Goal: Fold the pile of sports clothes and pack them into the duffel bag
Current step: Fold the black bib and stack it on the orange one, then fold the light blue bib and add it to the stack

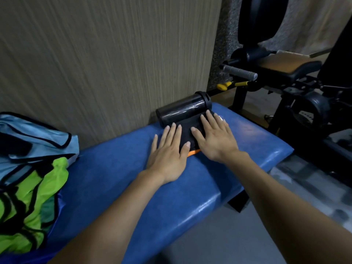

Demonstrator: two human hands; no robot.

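Note:
A small folded black garment [187,128] with an orange edge [193,153] lies on the blue padded bench [118,180]. Both my hands press flat on it with straight fingers: my left hand [168,149] on its left side, my right hand [215,136] on its right side. A pile of sports vests, light blue [36,136] and neon green [30,197] with black trim, lies at the bench's left end. No duffel bag is clearly in view.
A dark cylindrical bottle [183,109] lies on its side against the wall, just behind the garment. Black gym equipment [289,73] with a grey handle stands to the right of the bench. Grey floor lies below the bench's front edge.

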